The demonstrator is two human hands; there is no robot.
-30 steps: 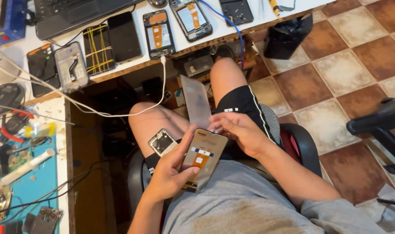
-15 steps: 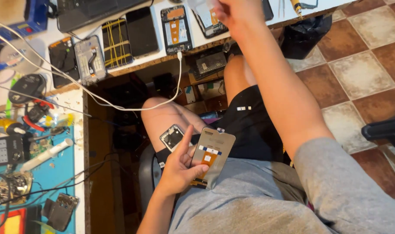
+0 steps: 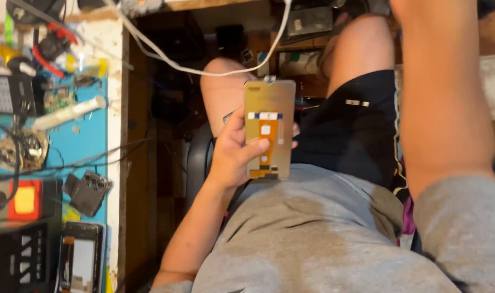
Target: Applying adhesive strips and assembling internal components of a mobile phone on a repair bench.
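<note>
My left hand point(image 3: 234, 154) holds a phone screen panel point(image 3: 269, 127) upright over my lap, its back side facing me with a gold surface, an orange flex strip and a small white square. The thumb lies across the panel's lower front. My right arm point(image 3: 443, 108) stretches up and away past the top edge of the view; its hand is out of sight. I sit in black shorts point(image 3: 339, 130) and a grey shirt point(image 3: 323, 239).
A blue work mat point(image 3: 84, 141) on the bench at left carries a white tube point(image 3: 68, 112), a small dark camera-frame part point(image 3: 87, 191), a phone point(image 3: 82, 260), circuit pieces and tools. A white cable point(image 3: 204, 69) sags under the desk edge above my knees.
My right hand left the panel and reached up over the desk, now out of view. The left hand raised the panel and turned it upright. The view dropped toward my lap.
</note>
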